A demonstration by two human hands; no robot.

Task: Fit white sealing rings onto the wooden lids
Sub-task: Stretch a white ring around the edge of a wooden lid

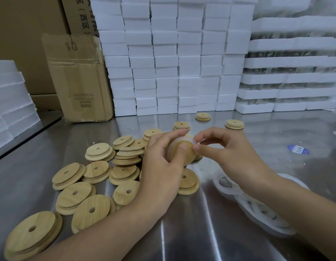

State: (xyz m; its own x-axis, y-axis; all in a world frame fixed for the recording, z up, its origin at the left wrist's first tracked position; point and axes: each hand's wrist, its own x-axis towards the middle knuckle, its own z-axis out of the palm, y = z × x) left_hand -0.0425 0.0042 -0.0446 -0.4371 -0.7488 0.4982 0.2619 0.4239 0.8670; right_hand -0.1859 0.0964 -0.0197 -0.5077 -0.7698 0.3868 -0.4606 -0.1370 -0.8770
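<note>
Head view: a brown cardboard carton (78,76) marked "10" stands left on the shiny steel table (201,228), beside scattered round wooden lids (95,172) with centre holes. The left hand (161,166) grips one lid (180,150); the right hand (229,153) pinches a white sealing ring (194,141) at its rim. Loose white rings (257,208) lie rightward, with white foam blocks (167,53) stacked behind.

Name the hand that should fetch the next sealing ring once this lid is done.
Right. The pile of white rings lies by the wrist of the right hand, while the left hand grips the lid and sits over the bare lids.
</note>
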